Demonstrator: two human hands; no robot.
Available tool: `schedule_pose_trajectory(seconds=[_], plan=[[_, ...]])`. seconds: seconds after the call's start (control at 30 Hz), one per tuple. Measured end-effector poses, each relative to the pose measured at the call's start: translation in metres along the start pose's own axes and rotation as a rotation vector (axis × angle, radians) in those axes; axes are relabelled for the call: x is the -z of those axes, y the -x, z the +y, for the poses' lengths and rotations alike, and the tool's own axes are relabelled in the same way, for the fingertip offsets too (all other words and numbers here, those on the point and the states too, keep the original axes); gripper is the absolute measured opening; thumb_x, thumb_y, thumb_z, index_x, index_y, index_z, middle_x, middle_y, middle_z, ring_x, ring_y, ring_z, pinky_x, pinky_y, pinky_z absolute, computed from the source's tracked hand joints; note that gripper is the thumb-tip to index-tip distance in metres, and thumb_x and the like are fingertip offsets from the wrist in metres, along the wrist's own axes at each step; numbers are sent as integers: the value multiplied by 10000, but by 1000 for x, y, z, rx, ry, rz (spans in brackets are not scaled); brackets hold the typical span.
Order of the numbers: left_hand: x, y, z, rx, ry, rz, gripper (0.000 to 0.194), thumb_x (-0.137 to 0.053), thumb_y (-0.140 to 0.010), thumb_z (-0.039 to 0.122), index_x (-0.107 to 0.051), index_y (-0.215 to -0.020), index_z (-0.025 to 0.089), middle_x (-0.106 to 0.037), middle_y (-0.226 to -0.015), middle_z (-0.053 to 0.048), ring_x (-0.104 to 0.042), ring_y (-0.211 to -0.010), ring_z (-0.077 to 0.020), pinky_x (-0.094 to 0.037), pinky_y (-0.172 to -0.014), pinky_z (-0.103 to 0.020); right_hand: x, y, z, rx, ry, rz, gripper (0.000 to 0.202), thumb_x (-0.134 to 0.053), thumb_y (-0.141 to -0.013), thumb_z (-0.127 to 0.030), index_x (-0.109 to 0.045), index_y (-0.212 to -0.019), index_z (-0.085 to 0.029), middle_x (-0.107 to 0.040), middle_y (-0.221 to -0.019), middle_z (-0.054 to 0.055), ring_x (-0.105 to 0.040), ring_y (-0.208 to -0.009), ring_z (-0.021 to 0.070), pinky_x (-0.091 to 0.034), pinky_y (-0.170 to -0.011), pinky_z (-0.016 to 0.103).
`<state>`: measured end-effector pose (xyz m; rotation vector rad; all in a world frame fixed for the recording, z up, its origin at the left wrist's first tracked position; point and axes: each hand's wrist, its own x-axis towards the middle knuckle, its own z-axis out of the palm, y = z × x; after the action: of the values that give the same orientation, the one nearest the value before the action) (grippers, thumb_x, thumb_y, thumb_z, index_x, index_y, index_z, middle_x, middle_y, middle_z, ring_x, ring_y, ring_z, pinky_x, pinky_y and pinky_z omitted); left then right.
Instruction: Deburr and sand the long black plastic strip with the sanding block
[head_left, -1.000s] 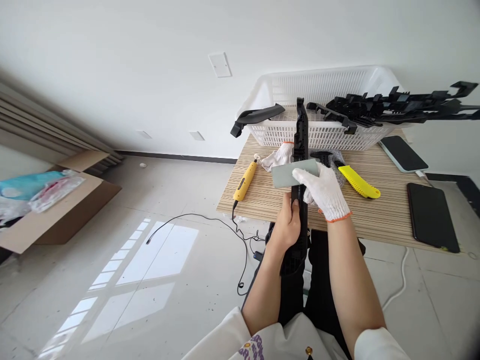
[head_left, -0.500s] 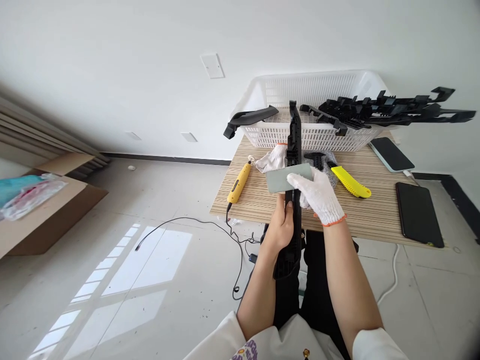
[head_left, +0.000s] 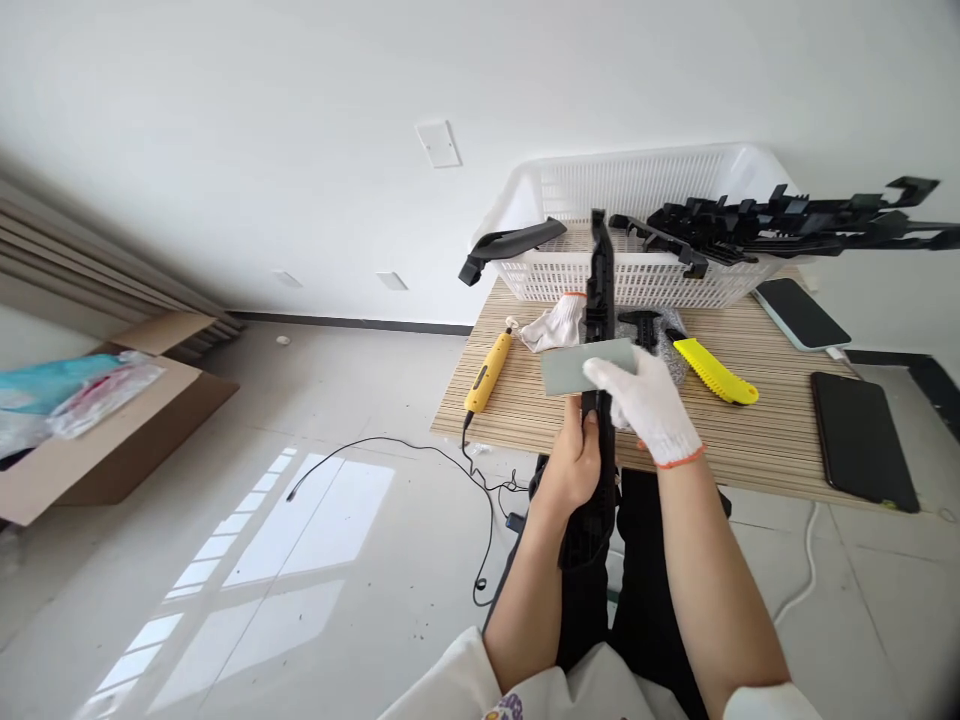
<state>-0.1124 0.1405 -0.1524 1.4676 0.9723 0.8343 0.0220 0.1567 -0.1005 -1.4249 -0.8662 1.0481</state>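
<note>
My bare left hand (head_left: 576,468) is wrapped round a long black plastic trim part (head_left: 600,280), which stands out upright from my lap past the table's front edge. My right hand (head_left: 649,395), in a white knit glove with an orange cuff, pinches a grey-green sheet of sandpaper (head_left: 564,368). This flat sheet lies across the trim part just above my left fingers and hides a stretch of it. The right fingertips behind the sheet are partly hidden. Beyond my hands lies a second white glove (head_left: 555,322).
A white plastic basket (head_left: 547,280) holds several black trim parts (head_left: 750,222), some jutting out to the right. On the wood-grain table (head_left: 757,440) lie a yellow corded tool (head_left: 489,372), a yellow-handled cutter (head_left: 716,370) and two phones (head_left: 862,440). A cardboard box (head_left: 150,440) sits at left.
The whole view has shifted slightly, so most things appear farther right. Both hands keep their hold on the trim part and the sandpaper, with little change between them.
</note>
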Motion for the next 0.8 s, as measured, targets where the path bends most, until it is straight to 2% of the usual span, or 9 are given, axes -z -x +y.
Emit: schedule_pose_trajectory(seconds=[0.07,0.17,0.3,0.43,0.53,0.67,0.8], plan=[[0,0,1,-27,-16,12,319,-364,-1009,450,-510,-1195,236,-649,-950,-62,-651,-986,-226,-530,-941,-426,0,1,-2,-6,8,-17,289,-730,-740,-433,-636,-883,-201,-497,-454,-70,-380,-294,80,-292,-256,210],[-1,0,1,-50,-32,14,296,-371,-1010,430,-529,-1155,226,-650,-948,-63,-647,-987,-228,-537,-929,-420,2,3,-3,-23,4,72,300,-704,-764,-451,-639,-920,-204,-519,-480,-63,-371,-296,75,-279,-248,207],[-1,0,1,-43,-31,23,294,-394,-1003,405,-520,-1206,234,-657,-930,-61,-643,-1036,-242,-535,-947,-429,1,6,-6,-13,124,-42,298,-756,-720,-422,-667,-903,-205,-636,-653,-12,-473,-380,80,-366,-282,200],[-1,-1,2,-68,-43,34,288,-413,-994,413,-541,-1185,241,-666,-924,-63,-640,-1064,-248,-528,-971,-452,-1,5,-7,-22,76,88,316,-710,-757,-478,-659,-899,-201,-579,-594,-32,-394,-327,61,-306,-253,198],[-2,-1,3,-97,-68,39,287,-403,-997,410,-536,-1185,238,-671,-913,-62,-644,-1052,-245,-522,-976,-458,-1,3,-6,-4,126,17,325,-746,-726,-472,-658,-880,-201,-572,-578,-35,-429,-339,75,-333,-263,202],[-1,-1,3,-67,-67,20,289,-385,-1005,400,-532,-1190,232,-673,-930,-69,-658,-1008,-237,-517,-970,-444,0,2,-4,-39,8,93,315,-712,-759,-482,-629,-870,-199,-459,-462,-77,-331,-291,62,-251,-246,195],[-2,-1,3,-23,-29,-2,337,-356,-1014,405,-474,-1285,243,-680,-962,-60,-675,-953,-228,-528,-941,-437,1,3,-2,-11,26,-35,294,-733,-747,-447,-628,-853,-195,-440,-435,-82,-356,-297,73,-271,-255,197]])
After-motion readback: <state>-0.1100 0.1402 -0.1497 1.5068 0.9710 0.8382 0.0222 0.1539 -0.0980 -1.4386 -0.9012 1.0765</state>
